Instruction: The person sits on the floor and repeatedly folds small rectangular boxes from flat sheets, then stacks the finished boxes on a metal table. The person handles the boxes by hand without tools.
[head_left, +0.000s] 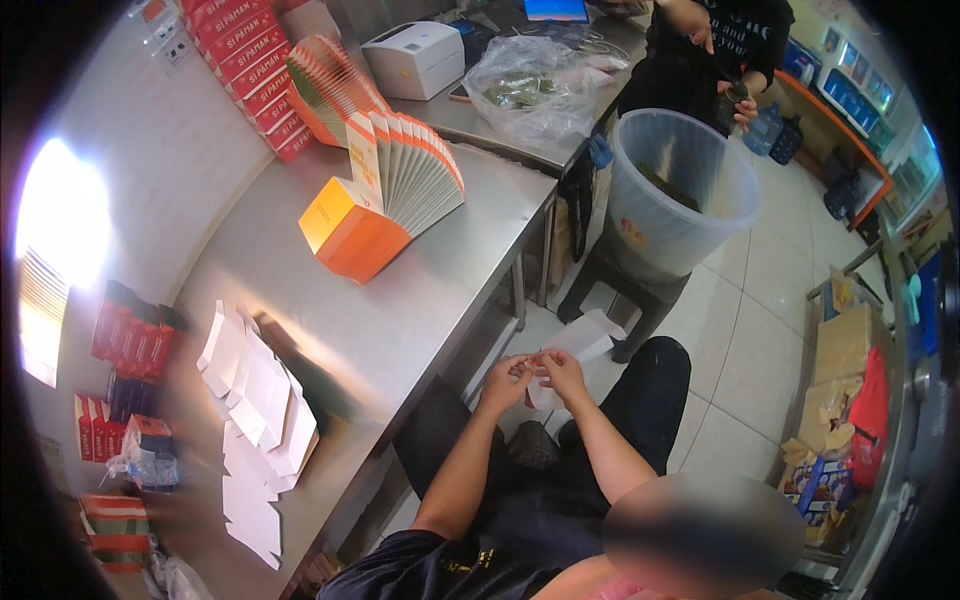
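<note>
Above my lap, my left hand (511, 376) and my right hand (561, 373) meet at the fingertips on a thin sheet of card (586, 335), pale on the side that shows, with a bit of orange-red at the fingers. The sheet extends beyond the hands towards a dark stool. To the left, on the steel table (390, 322), stands a fanned row of orange and white folded boxes (420, 172). Nearer to me on the same table lies a loose pile of unfolded white box blanks (262, 405).
A translucent plastic bucket (679, 195) with green contents stands on a dark stool (637, 292); a person in black (705, 67) is behind it. The table's edge runs close by my left. A white printer (415, 60) and a plastic bag of leaves (525, 90) sit farther back.
</note>
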